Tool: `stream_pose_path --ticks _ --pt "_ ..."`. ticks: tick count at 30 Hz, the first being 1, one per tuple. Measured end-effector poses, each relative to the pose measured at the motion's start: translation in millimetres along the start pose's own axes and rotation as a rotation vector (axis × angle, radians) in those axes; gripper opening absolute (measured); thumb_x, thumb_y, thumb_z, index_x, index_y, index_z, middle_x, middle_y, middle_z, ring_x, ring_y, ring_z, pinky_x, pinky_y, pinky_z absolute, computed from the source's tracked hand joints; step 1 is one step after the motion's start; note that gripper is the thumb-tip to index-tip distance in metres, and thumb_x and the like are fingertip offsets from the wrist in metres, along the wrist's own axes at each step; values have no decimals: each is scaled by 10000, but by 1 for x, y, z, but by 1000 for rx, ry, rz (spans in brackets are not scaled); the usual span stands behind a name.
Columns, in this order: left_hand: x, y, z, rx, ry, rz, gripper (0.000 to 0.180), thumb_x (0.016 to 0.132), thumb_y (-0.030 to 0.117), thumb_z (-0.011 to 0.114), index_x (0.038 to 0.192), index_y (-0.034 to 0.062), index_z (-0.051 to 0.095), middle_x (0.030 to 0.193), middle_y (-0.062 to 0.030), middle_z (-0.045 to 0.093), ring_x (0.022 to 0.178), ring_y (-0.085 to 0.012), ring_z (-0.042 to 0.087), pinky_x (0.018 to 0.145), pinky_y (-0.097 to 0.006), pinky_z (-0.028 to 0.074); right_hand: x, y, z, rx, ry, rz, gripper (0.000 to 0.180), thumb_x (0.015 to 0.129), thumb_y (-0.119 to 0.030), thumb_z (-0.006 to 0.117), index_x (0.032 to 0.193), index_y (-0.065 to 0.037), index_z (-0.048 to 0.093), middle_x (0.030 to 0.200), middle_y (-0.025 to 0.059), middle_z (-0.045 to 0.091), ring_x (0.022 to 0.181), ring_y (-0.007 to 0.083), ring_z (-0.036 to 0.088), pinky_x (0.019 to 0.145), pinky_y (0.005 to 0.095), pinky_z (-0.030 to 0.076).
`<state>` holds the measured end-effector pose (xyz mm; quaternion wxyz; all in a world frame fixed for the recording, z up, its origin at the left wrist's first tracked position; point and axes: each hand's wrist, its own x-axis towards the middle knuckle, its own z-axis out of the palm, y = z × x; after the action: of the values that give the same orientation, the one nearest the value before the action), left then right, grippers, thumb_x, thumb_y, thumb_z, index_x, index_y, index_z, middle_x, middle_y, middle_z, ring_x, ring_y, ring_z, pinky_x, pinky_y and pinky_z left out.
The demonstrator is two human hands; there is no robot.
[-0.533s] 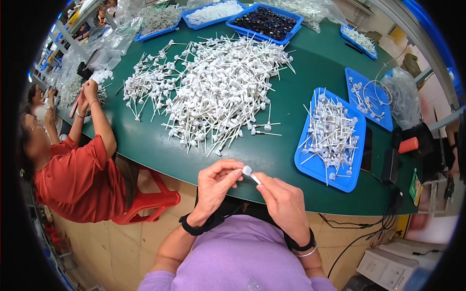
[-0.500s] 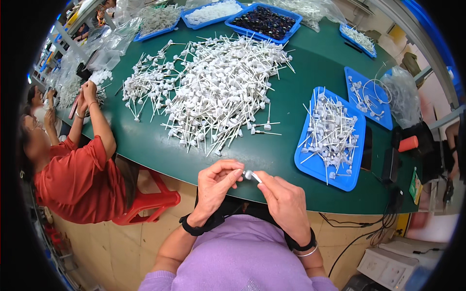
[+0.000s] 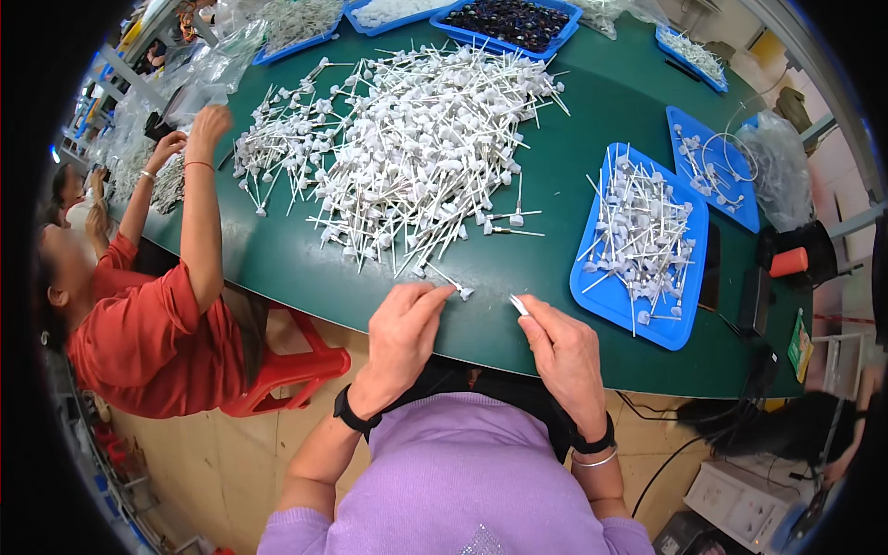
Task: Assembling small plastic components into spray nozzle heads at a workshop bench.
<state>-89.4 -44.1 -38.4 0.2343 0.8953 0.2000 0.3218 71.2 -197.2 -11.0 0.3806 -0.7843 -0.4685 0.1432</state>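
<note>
My left hand (image 3: 407,333) is closed at the near edge of a large heap of white-headed thin sticks (image 3: 425,148). Its fingertips pinch one white-headed stick (image 3: 464,293) by the head, the stem pointing toward the heap. To its right, my right hand (image 3: 564,342) is closed on a small white pointed piece (image 3: 519,304) that sticks out past the thumb and forefinger; its kind is unclear. The hands are apart, just over the front edge of the green table (image 3: 305,268).
On the right, a blue tray (image 3: 588,289) holds more such sticks. Behind it lies another blue tray (image 3: 680,120) with a few pieces and a looped cable. Trays with dark (image 3: 509,28) and white parts stand at the back. A person in a red shirt (image 3: 148,342) works at left.
My hands have parted and moved forward from a pale-headed piece held between them. My left hand has reached the heap's near edge; the co-worker's arms have shifted.
</note>
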Motion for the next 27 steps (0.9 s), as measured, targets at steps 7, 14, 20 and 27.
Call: stream_pose_path --ticks 7,14,20,27 --pt "21 -3 15 91 -196 -5 315 782 -60 682 1086 22 657 1000 -134 573 825 -290 576 702 -389 488 -3 -2 6 96 9 -28 211 933 -88 621 1121 -1 658 861 174 661 690 342 624 621 377 474" --pt "20 -11 22 45 -220 7 265 791 -50 703 1042 19 653 876 -94 606 751 -240 609 677 -362 496 -4 0 3 108 13 -46 246 936 -141 632 1163 -48 629 871 153 669 727 375 639 622 437 493" --pt "11 23 16 -329 28 -219 188 800 -62 737 972 -16 680 901 -92 663 664 -144 629 588 -257 508 -4 -10 9 134 70 -133 267 921 -136 651 1178 -63 626 810 128 636 663 347 627 558 422 477" --pt "-6 24 23 -546 77 -396 166 837 -93 685 990 -30 676 1000 -72 693 741 -72 630 659 -207 513 -5 -25 13 -104 44 -196 311 903 -131 669 1211 -115 625 689 86 529 520 294 573 462 391 437"
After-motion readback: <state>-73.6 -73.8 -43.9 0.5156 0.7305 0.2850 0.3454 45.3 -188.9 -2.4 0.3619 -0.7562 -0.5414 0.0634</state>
